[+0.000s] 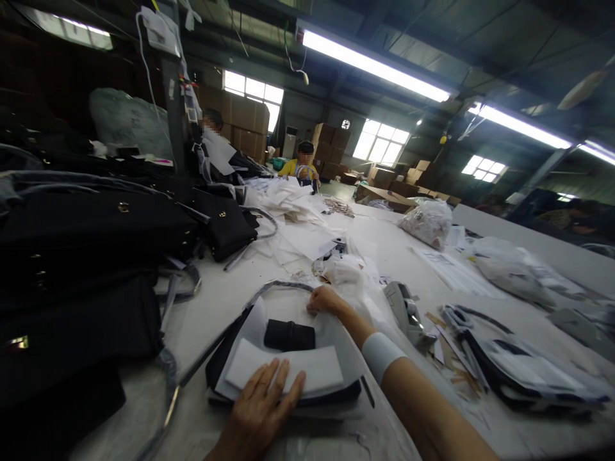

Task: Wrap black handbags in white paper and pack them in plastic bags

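Observation:
In front of me a black handbag (211, 374) lies flat on the table, with white tissue paper (331, 336) spread over it. My left hand (266, 397) rests with fingers apart on a folded white foam sheet (307, 368) on the bag's near side. Beyond the sheet, a small black bundle with a band round its middle (289, 335) sits on the paper. My right hand (324, 301) is at the far side, its fingers curled round the end of the plastic-wrapped bag handle (276, 285). The fingertips there are partly hidden.
Several black handbags (96, 224) are piled at the left. White paper sheets (293, 211) lie heaped beyond. A tape dispenser (406, 310) and another wrapped bag (523, 365) are at the right. A plastic sack (427, 221) stands farther back; a co-worker (302, 168) is at the far end.

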`<action>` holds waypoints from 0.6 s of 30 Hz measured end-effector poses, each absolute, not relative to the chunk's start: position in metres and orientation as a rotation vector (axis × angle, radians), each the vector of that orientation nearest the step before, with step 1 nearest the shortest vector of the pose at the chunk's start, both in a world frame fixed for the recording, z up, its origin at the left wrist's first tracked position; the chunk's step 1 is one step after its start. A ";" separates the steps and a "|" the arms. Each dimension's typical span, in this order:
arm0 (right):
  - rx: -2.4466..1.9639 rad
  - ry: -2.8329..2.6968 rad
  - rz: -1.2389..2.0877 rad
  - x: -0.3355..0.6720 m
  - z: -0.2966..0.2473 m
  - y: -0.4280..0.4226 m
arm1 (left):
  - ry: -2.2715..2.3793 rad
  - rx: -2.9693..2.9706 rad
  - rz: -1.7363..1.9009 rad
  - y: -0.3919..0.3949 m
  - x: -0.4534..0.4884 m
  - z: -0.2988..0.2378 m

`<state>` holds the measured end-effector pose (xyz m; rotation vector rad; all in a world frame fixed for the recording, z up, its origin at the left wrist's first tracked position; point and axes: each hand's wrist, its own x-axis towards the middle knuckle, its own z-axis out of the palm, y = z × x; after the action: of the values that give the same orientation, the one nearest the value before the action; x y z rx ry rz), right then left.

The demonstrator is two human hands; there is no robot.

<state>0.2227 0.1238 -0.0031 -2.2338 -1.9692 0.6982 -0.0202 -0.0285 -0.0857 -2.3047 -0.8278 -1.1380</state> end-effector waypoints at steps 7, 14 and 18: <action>-1.942 -1.852 0.967 0.221 0.017 0.127 | -0.821 -2.288 -1.112 -0.028 -0.020 -0.084; -1.791 -1.840 0.868 0.209 0.022 0.092 | -0.808 -2.291 -1.023 -0.029 -0.023 -0.078; -1.677 -1.922 0.638 0.201 0.031 0.058 | -0.812 -2.309 -0.979 -0.027 -0.025 -0.080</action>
<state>0.2013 0.0577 0.0315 -1.6771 -1.9218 0.6382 -0.0255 -0.0272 -0.0799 -2.3091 -0.8118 -0.9792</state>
